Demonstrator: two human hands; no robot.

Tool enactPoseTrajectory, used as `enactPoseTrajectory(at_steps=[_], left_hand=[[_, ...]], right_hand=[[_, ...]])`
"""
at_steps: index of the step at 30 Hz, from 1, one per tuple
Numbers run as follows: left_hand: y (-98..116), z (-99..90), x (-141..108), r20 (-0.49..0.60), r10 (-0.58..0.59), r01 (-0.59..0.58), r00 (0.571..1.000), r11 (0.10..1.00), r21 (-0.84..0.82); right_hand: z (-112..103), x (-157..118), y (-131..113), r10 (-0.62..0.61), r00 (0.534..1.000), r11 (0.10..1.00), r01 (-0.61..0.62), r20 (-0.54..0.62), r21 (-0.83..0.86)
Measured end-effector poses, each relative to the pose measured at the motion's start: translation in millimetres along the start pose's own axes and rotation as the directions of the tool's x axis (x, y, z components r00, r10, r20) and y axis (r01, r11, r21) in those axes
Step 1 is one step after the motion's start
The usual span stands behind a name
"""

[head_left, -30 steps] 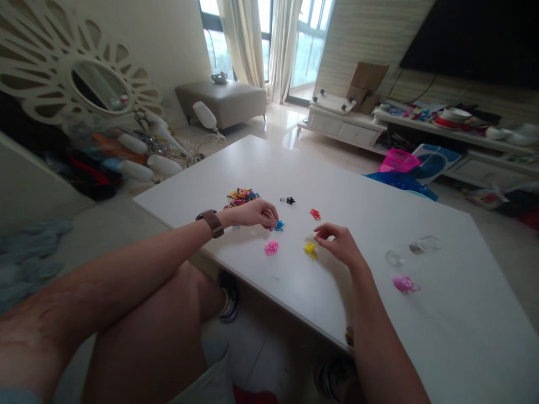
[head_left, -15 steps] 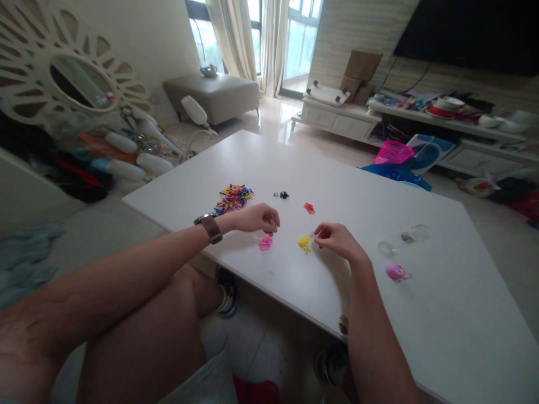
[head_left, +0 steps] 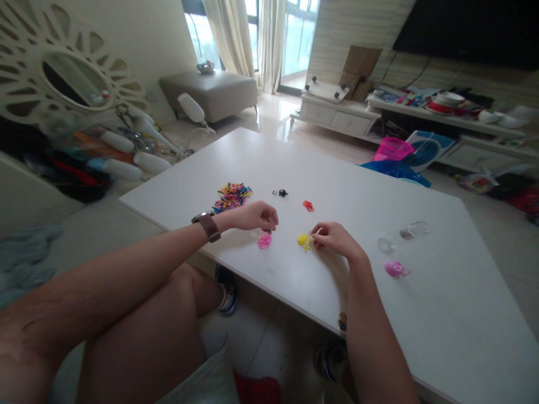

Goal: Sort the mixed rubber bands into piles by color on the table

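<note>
My left hand (head_left: 264,217), with a watch on its wrist, hovers just behind a small pink pile (head_left: 264,241) of what look like rubber bands. Its fingertips are pinched together; whatever they hold is too small to make out. At the right edge of a yellow pile (head_left: 303,241) of similar bands, my right hand (head_left: 326,237) has its thumb and fingers closed, with a pale bit at the tips that I cannot name. A large mixed pile of coloured bands (head_left: 233,195) lies beyond my left forearm. Farther back sit a black pile (head_left: 283,193) and a red pile (head_left: 309,206).
All this lies on a white table (head_left: 357,196). To the right are a clear container (head_left: 416,230), a clear round piece (head_left: 386,243) and a pink-purple pouch-like item (head_left: 396,269). A dark and yellow object (head_left: 342,321) sits at the near edge beside my right forearm.
The view has shifted slightly, so everything sits a little higher and farther left. Both hands keep nearly the same places by the pink and yellow piles.
</note>
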State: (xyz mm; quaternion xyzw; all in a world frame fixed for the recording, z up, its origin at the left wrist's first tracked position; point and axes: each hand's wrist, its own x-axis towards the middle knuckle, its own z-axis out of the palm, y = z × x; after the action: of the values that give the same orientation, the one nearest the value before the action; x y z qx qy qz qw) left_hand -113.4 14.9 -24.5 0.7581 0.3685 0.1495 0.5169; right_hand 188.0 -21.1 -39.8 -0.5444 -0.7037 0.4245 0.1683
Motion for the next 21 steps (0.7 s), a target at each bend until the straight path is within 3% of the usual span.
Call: enactPoseTrajectory(at_steps=[4, 11, 21], left_hand=[[-0.3, 0.3, 0.7, 0.000, -0.003, 0.003, 1.000, 1.000, -0.001], [5.4, 3.2, 0.3, 0.012, -0.035, 0.036, 0.999, 0.997, -0.075], [26.3, 18.9, 5.7, 0.035, -0.010, 0.012, 0.999, 0.998, -0.061]], right_hand=[[2.3, 2.6, 0.8, -0.025, 1.000, 0.996, 0.024, 0.016, 0.085], [4.5, 3.1, -11.6, -0.156, 0.973, 0.983, 0.171, -0.171, 0.075], [36.5, 7.9, -35.7, -0.395, 0.909, 0.902, 0.411, -0.130, 0.135]])
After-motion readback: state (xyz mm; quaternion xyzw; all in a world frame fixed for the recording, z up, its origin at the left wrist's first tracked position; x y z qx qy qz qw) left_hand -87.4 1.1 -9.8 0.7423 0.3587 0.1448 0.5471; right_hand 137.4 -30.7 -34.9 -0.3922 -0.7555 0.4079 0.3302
